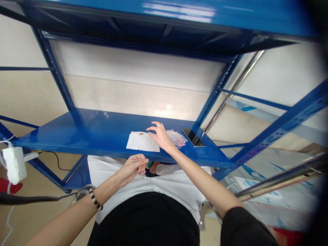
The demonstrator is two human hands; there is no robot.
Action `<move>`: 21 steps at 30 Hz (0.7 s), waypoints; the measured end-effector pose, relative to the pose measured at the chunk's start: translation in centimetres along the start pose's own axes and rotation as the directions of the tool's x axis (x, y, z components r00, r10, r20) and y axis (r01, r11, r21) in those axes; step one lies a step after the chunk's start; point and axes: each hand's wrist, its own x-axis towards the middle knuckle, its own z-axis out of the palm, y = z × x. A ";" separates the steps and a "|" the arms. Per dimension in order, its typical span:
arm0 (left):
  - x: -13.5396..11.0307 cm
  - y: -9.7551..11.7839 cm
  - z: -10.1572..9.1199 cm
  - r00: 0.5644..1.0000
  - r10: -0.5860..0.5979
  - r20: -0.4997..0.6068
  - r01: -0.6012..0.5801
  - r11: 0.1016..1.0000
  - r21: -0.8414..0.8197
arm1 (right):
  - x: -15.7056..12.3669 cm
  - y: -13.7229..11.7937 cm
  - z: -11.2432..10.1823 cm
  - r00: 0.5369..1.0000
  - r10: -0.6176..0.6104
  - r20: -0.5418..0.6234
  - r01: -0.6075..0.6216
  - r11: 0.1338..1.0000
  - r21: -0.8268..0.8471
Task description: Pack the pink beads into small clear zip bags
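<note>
My right hand point(159, 134) hovers at the right edge of a white paper sheet point(142, 142), its fingers spread and nothing visible between them. A few tiny reddish-brown bits point(140, 133) lie near the sheet's far edge. Just right of that hand is a loose pile of small clear bags with pink marks point(178, 139), partly covered by the hand. My left hand point(134, 165) is in front of the shelf's near edge, above my lap, palm turned up with curled fingers. Whatever is in those fingers is too small to make out.
The blue metal shelf point(87, 133) carries a dark-screened phone or tablet point(193, 137) at its right end. Another blue shelf point(153, 20) hangs overhead between uprights. A white power adapter point(15, 164) with cables hangs at the left. Wrapped panels point(261, 177) stand at the right.
</note>
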 end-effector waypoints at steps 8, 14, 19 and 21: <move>-0.1 0.8 0.2 0.998 0.045 -0.043 -0.042 0.998 0.052 | 5.7 2.5 4.9 0.977 0.029 0.211 -0.027 1.000 -0.013; 0.3 0.9 0.0 0.989 0.099 -0.112 -0.090 0.993 0.082 | 6.0 1.9 6.1 0.955 0.000 0.297 0.006 1.000 -0.020; 0.2 1.2 -0.2 0.986 0.120 -0.114 -0.111 0.990 0.082 | 5.9 1.2 6.0 0.954 0.024 0.300 -0.009 0.999 -0.050; 0.2 1.4 -0.2 0.985 0.132 -0.114 -0.122 0.988 0.090 | 6.0 0.7 5.5 0.963 0.005 0.270 -0.002 1.000 -0.011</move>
